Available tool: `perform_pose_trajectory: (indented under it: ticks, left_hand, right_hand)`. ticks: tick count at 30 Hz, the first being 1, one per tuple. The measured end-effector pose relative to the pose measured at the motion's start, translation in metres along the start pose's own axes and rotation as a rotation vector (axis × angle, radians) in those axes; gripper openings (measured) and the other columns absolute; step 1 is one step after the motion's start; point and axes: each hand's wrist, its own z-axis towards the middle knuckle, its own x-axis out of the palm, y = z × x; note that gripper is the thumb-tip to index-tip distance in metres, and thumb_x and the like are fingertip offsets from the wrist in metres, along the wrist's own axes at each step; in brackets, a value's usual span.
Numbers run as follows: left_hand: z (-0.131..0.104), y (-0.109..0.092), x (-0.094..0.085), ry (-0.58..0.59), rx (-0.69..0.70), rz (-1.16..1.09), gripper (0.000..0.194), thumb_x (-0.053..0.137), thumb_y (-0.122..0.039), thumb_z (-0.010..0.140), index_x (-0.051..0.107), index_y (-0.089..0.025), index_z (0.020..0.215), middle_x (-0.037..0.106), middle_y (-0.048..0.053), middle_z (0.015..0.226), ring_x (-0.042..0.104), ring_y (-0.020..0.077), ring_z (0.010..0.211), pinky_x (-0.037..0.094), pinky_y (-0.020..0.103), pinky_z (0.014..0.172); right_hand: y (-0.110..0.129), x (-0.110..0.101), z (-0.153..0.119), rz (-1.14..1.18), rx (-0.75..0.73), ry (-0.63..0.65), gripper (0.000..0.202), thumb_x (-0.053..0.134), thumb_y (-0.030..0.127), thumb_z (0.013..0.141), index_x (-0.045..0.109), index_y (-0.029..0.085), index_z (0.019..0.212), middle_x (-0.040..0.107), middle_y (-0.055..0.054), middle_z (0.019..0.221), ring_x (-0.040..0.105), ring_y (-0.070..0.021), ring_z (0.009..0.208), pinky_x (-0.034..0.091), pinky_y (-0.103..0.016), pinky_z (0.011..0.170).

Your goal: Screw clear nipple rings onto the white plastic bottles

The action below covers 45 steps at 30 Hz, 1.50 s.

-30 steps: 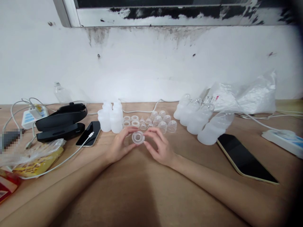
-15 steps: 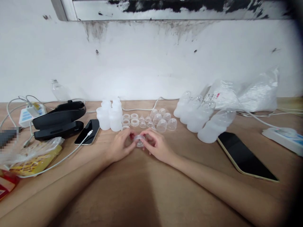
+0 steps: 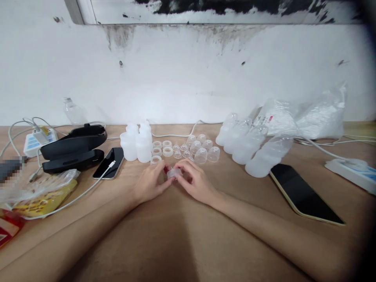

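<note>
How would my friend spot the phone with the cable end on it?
On the left of the wooden table sits a bulky black object. Just right of it lies a phone. Unlike the other phone, far right, it has a white cable tip on its screen.

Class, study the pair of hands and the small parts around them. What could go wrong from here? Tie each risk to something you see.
The small translucent part sits between the fingertips of the left hand and right hand, so it might slip. The clear domes stand just beyond the right hand and could get knocked. The white cable lies over a phone beside the left forearm, which might snag it.
</note>
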Motion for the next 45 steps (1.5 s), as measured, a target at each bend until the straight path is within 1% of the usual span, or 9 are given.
perform_pose_trajectory:
  ticks: [6, 14, 19, 23, 26, 32, 40, 42, 45]
  left_hand:
    - [-0.001, 0.005, 0.002, 0.002, -0.050, 0.017, 0.013, 0.050, -0.018, 0.075, 0.044, -0.020, 0.087, 0.057, 0.000, 0.082, 0.056, 0.0150, 0.074, 0.043, 0.028, 0.068]
    - [-0.001, 0.005, 0.008, -0.020, -0.036, 0.121, 0.012, 0.050, -0.014, 0.072, 0.046, -0.020, 0.082, 0.058, 0.000, 0.079, 0.055, 0.0151, 0.074, 0.043, 0.027, 0.066]
    - [0.001, -0.003, 0.011, -0.098, -0.169, -0.011, 0.007, 0.051, -0.015, 0.072, 0.047, -0.019, 0.076, 0.056, -0.003, 0.070, 0.054, 0.0119, 0.064, 0.042, 0.022, 0.059]
    - [0.004, -0.005, 0.010, -0.101, -0.233, -0.331, 0.013, 0.053, -0.028, 0.077, 0.048, -0.017, 0.083, 0.059, 0.000, 0.073, 0.057, 0.0123, 0.066, 0.045, 0.023, 0.060]
    - [0.005, -0.006, 0.010, -0.057, -0.235, -0.535, 0.019, 0.048, -0.033, 0.082, 0.046, -0.017, 0.091, 0.060, 0.001, 0.074, 0.059, 0.0124, 0.065, 0.046, 0.022, 0.055]
    - [0.003, -0.011, 0.008, -0.031, -0.195, -0.519, 0.014, 0.043, -0.032, 0.085, 0.042, -0.017, 0.086, 0.059, 0.000, 0.066, 0.060, 0.0113, 0.058, 0.045, 0.019, 0.050]
    - [0.004, -0.011, 0.008, 0.011, -0.231, -0.469, 0.015, 0.042, -0.031, 0.084, 0.043, -0.017, 0.077, 0.058, -0.001, 0.059, 0.056, 0.0102, 0.049, 0.045, 0.020, 0.048]
    - [0.005, -0.010, 0.008, 0.010, -0.238, -0.525, 0.015, 0.043, -0.031, 0.084, 0.043, -0.017, 0.078, 0.058, -0.001, 0.062, 0.057, 0.0103, 0.053, 0.047, 0.021, 0.051]
    - [0.007, -0.010, 0.007, 0.000, -0.234, -0.636, 0.015, 0.047, -0.031, 0.082, 0.041, -0.017, 0.083, 0.057, -0.001, 0.067, 0.057, 0.0101, 0.059, 0.048, 0.021, 0.055]
  right_hand:
    - [-0.003, 0.003, 0.000, -0.026, -0.008, 0.014, 0.017, 0.044, 0.011, 0.075, 0.049, 0.018, 0.090, 0.049, -0.004, 0.089, 0.049, -0.0104, 0.079, 0.045, -0.021, 0.063]
    - [-0.005, 0.004, -0.001, -0.041, 0.017, 0.025, 0.016, 0.045, 0.007, 0.071, 0.047, 0.017, 0.083, 0.050, -0.002, 0.082, 0.048, -0.0095, 0.076, 0.044, -0.020, 0.064]
    - [-0.004, 0.004, 0.000, 0.015, 0.110, -0.002, 0.010, 0.047, 0.011, 0.071, 0.048, 0.017, 0.079, 0.051, -0.001, 0.076, 0.049, -0.0081, 0.065, 0.044, -0.020, 0.059]
    - [-0.003, 0.002, 0.004, 0.327, 0.331, 0.024, 0.013, 0.048, 0.025, 0.076, 0.046, 0.018, 0.087, 0.051, 0.003, 0.061, 0.051, -0.0074, 0.051, 0.046, -0.020, 0.049]
    - [-0.001, 0.002, 0.006, 0.538, 0.382, 0.053, 0.021, 0.046, 0.034, 0.079, 0.043, 0.018, 0.093, 0.052, 0.003, 0.059, 0.053, -0.0074, 0.047, 0.046, -0.018, 0.042]
    - [0.007, 0.008, 0.004, 0.560, 0.350, 0.021, 0.021, 0.044, 0.037, 0.081, 0.042, 0.017, 0.086, 0.050, 0.005, 0.054, 0.052, -0.0063, 0.042, 0.044, -0.015, 0.035]
    - [0.011, 0.013, 0.005, 0.512, 0.423, 0.024, 0.018, 0.042, 0.035, 0.081, 0.039, 0.017, 0.079, 0.047, 0.008, 0.044, 0.042, -0.0034, 0.030, 0.032, -0.010, 0.027]
    - [0.008, 0.013, 0.006, 0.533, 0.426, 0.014, 0.019, 0.043, 0.035, 0.080, 0.040, 0.017, 0.080, 0.047, 0.007, 0.049, 0.046, -0.0041, 0.034, 0.035, -0.011, 0.028]
    - [0.006, 0.011, 0.006, 0.601, 0.401, -0.012, 0.019, 0.046, 0.035, 0.078, 0.040, 0.017, 0.084, 0.049, 0.003, 0.065, 0.052, -0.0054, 0.048, 0.041, -0.012, 0.031]
